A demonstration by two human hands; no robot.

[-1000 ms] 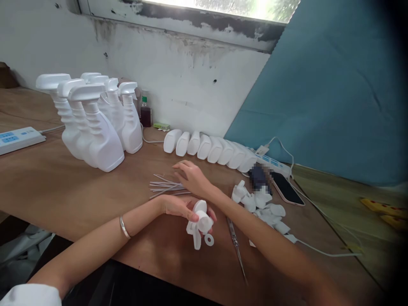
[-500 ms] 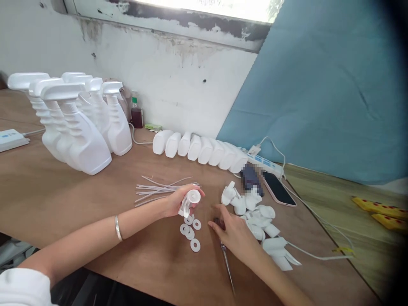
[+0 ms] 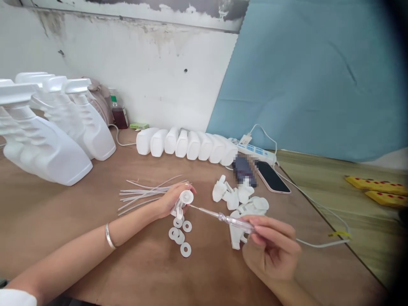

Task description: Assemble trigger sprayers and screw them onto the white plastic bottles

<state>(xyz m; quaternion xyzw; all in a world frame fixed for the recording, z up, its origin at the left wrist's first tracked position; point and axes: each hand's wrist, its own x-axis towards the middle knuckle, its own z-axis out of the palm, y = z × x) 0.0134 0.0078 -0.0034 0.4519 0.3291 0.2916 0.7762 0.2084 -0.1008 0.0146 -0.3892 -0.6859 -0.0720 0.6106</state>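
Observation:
My left hand is closed around a white spray trigger head, its round collar facing up. In my right hand is a screwdriver with a clear handle, gripped by fingers and thumb. The thin metal shaft points left, and its tip is at the trigger head's edge; whether it touches I cannot tell. Several flat white ring washers lie on the table just below my left hand. Thin white tubes lie in a loose bunch behind my left forearm. Several white trigger parts are piled beyond the screwdriver.
White spray bottles stand at the left. A row of white bottle-shaped pieces runs along the wall. A phone, a power strip and a white cable are at the right. A bottle of dark liquid stands at the back.
My right hand has picked the screwdriver up off the table and brought its tip over to the trigger head. My left hand still holds the trigger head. The view has shifted right.

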